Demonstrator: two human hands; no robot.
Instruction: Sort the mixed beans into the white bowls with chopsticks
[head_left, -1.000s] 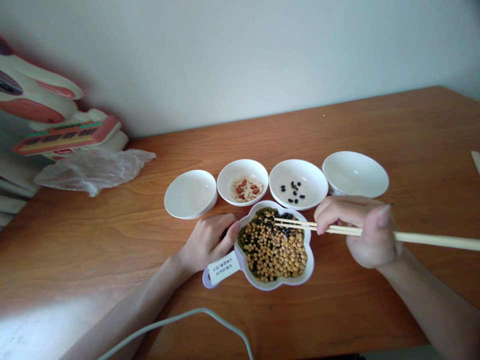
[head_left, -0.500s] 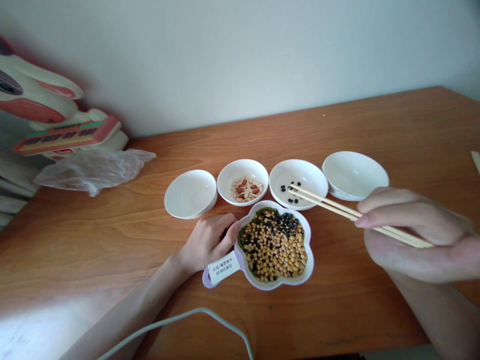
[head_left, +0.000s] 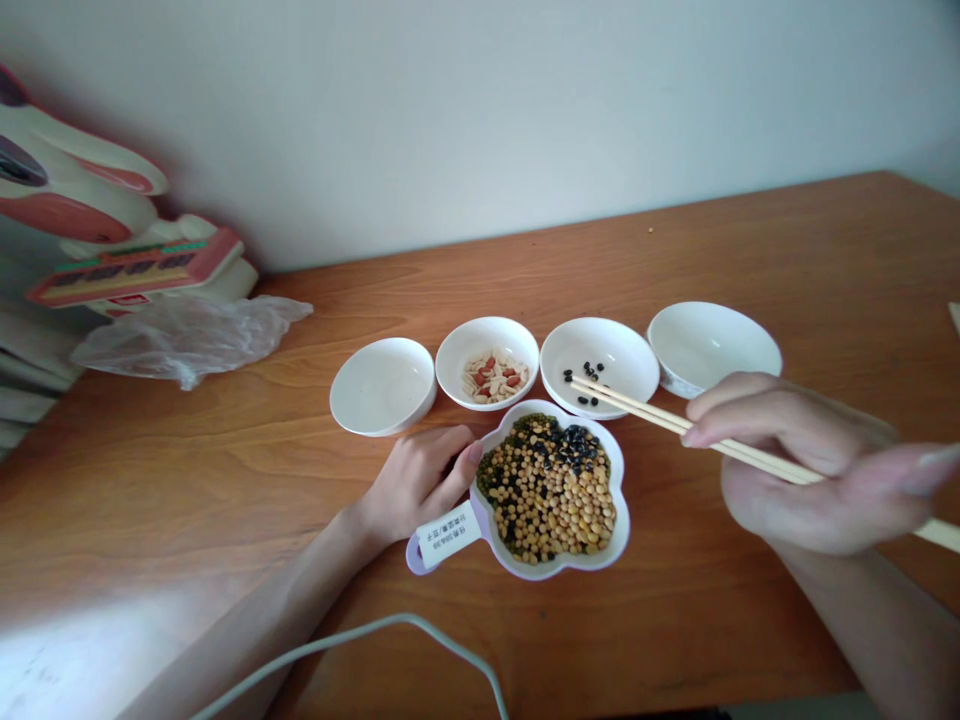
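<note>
My right hand (head_left: pixel 817 470) holds a pair of wooden chopsticks (head_left: pixel 649 411), their tips close together over the white bowl with several black beans (head_left: pixel 637 350). I cannot tell whether the tips hold a bean. My left hand (head_left: pixel 420 482) grips the left rim of a flower-shaped dish (head_left: pixel 621 525) with a short, labelled purple handle. Yellow soybeans (head_left: pixel 589 505), black beans (head_left: pixel 576 448) and small green beans (head_left: pixel 491 475) fill that dish. Behind it, a white bowl with shelled nuts or seeds, some reddish-brown (head_left: pixel 526 348), stands in the row.
Bare white bowls stand at the row's left end (head_left: pixel 382 385) and right end (head_left: pixel 712 340). A clear plastic bag (head_left: pixel 195 335) lies beside a dog-shaped toy keyboard (head_left: pixel 142 265). A white cable (head_left: pixel 405 618) crosses the front; a wall (head_left: pixel 480 130) rises behind the wooden table (head_left: pixel 840 260).
My right hand has shifted slightly left and turned, and the chopstick tips have moved a little left and down within the black-bean bowl. My left hand keeps its grip on the dish.
</note>
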